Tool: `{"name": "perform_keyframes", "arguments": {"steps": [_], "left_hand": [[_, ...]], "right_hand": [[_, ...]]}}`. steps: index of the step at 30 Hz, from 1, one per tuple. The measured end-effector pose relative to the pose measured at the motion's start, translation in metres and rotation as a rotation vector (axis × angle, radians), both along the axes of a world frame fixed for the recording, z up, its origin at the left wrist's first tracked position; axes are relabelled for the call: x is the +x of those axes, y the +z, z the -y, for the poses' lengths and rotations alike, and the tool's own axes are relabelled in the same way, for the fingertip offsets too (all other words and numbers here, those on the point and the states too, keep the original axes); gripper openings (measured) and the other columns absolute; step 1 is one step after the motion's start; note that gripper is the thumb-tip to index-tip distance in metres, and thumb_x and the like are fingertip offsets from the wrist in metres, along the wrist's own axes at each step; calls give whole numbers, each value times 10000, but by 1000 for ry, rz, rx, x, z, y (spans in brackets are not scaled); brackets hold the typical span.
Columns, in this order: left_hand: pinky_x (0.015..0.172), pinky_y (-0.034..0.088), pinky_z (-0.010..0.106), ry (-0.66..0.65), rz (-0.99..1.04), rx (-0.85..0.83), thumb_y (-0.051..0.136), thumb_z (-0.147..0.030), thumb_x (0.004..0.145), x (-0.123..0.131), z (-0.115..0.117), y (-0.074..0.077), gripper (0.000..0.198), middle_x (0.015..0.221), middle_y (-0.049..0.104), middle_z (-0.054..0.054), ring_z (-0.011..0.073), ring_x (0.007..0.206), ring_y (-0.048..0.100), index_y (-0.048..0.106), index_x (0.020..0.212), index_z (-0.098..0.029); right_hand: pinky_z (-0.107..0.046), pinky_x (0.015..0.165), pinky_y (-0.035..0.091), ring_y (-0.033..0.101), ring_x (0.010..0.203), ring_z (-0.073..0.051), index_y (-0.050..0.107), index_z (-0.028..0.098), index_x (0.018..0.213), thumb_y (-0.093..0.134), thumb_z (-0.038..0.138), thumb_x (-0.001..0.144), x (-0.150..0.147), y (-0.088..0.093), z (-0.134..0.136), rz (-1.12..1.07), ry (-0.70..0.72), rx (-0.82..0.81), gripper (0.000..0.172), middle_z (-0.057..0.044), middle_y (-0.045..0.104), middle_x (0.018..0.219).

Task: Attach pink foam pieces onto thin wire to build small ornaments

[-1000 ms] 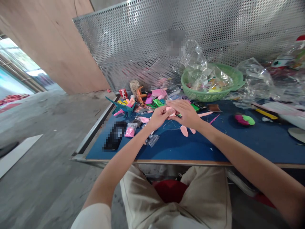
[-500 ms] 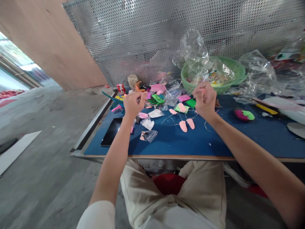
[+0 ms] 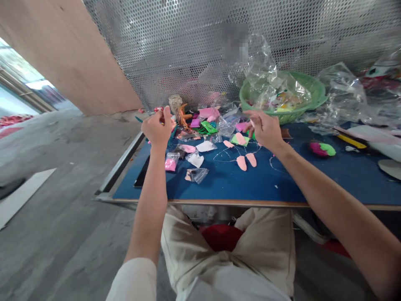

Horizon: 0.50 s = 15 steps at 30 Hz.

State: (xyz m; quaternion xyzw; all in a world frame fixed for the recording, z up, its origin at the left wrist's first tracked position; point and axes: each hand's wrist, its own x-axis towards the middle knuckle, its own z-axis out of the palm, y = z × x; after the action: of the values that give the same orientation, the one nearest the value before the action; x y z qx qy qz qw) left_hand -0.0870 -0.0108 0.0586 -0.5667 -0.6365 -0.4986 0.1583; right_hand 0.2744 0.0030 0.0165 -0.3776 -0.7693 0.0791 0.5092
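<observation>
My left hand (image 3: 157, 126) is raised above the left part of the table, fingers curled in and thumb pointing up. What it holds, if anything, is hidden. My right hand (image 3: 265, 128) hovers in front of the green basket, its fingers bent towards a pinch. A small pale spot shows at their tips, too small to name. Between the hands, flat pink oval pieces (image 3: 241, 163) lie on the table, with thin clear strands (image 3: 224, 158) beside them. One pink oval rests on a light green packet (image 3: 244, 142). Small bags, one with pink material (image 3: 171, 162), lie nearer my left arm.
The blue tabletop (image 3: 213, 190) ends at a perforated metal panel (image 3: 188, 46). A green basket (image 3: 318, 94) holds clear plastic wrappers. To the right are a yellow cutter (image 3: 354, 141) and a magenta-and-green lump (image 3: 322, 149). A dark flat panel (image 3: 141, 173) lies under my left forearm.
My left hand has moved left and slightly up, its thumb now raised. My right hand has turned from a tight fist to looser bent fingers and shifted slightly left.
</observation>
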Motion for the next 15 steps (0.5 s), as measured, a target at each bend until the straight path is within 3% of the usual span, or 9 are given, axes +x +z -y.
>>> {"name": "perform_keyframes", "arguments": {"steps": [2,4,6,9,12,15], "left_hand": [[853,481,338,19,-24,-9,424,-507,1047,3,0,0,487,796,735,83,239,917,715,729,812,-207],[861,477,336,36,-36,-9,415,-511,1046,5,2,1,485,782,731,78,238,907,709,718,816,-210],[857,474,334,40,-37,-28,420,-511,1041,7,5,3,469,780,728,79,242,909,702,707,821,-212],[845,468,335,22,-28,-82,416,-499,1039,8,7,7,450,806,729,93,259,958,692,698,834,-215],[836,463,337,28,-40,-128,402,-503,1039,7,7,7,452,825,729,99,268,989,683,692,838,-221],[830,462,334,52,-56,-145,386,-512,1040,7,6,6,467,822,729,98,266,978,679,686,830,-223]], "right_hand": [[-477,829,631,770,867,-251,626,287,1386,398,466,1088,-1,-1,-3,-9,45,43,416,-90,790,1114],[-552,950,618,717,1166,-304,617,313,1407,420,388,1067,-2,-2,-6,-2,95,90,401,-96,644,1459],[-587,1019,587,671,1247,-310,649,314,1364,419,310,1046,-2,-3,-7,28,113,126,393,-87,578,1532],[-578,1011,572,697,1137,-285,679,309,1283,418,266,1028,-2,0,-5,62,74,181,367,-92,708,1273],[-501,873,591,695,950,-267,709,276,994,480,379,1017,0,4,-1,68,52,251,253,-79,720,955],[-395,658,549,596,645,-197,573,251,663,445,506,1031,4,3,2,59,69,267,466,-42,606,657]]}}
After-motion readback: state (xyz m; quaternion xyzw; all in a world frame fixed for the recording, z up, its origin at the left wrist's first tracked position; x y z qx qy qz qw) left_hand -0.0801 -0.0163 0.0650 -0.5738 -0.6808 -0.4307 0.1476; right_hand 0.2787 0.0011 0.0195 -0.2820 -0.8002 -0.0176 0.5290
